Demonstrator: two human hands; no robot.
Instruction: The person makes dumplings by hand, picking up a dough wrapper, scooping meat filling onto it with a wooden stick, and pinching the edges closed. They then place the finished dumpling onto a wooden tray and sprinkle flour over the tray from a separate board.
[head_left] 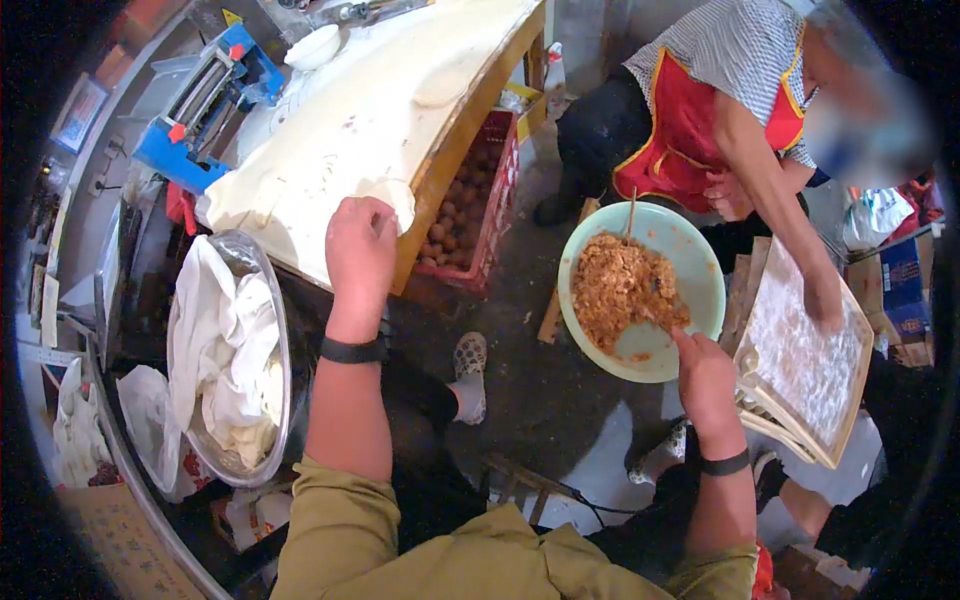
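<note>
My left hand (362, 245) is at the near corner of the floured table, its fingers curled on a thin pale piece of dough (402, 200). Part of that dough is hidden behind the fingers. At the near rim of a pale green bowl (706, 300), my right hand (706, 378) is closed around a thin utensil (660, 318). Its tip runs into the reddish-brown minced filling (622, 282). Another thin stick (632, 215) stands up from the filling at the far side.
A co-worker in a red apron (690, 135) reaches over a floured tray (805, 350) at right. A metal basin (275, 400) with white cloth and dough stands at left. A blue-sided rolling machine (205, 115) sits beyond. A red crate (485, 225) is under the table (470, 100).
</note>
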